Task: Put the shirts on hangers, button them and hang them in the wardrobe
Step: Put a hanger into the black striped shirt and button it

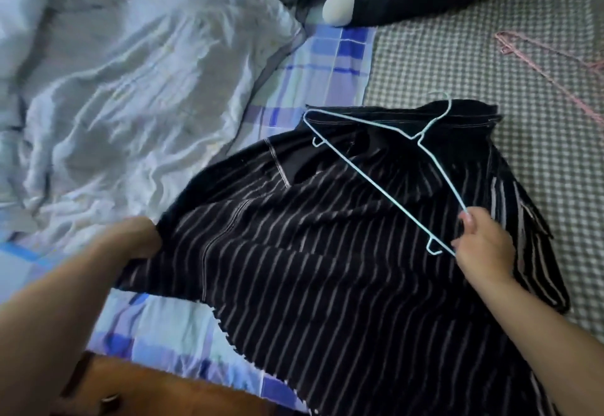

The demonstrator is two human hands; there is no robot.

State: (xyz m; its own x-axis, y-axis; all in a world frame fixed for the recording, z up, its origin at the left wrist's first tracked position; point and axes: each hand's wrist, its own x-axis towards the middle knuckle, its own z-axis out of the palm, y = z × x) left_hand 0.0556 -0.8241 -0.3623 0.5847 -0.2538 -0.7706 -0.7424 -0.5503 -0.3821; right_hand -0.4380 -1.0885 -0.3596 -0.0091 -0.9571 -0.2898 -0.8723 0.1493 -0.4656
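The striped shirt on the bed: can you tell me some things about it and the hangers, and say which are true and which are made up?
1. The right hand holds a light blue hanger. True.
2. The left hand is empty. False: it grips the edge of the black striped shirt.
3. A pink hanger lies on the checked sheet. True.
4. The blue hanger is inside the shirt. False: it lies over the shirt, outside it.

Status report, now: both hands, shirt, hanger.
Left hand grips striped shirt edge. Right hand holds blue hanger above shirt, not yet inserted. Pink hanger lies apart on bed.
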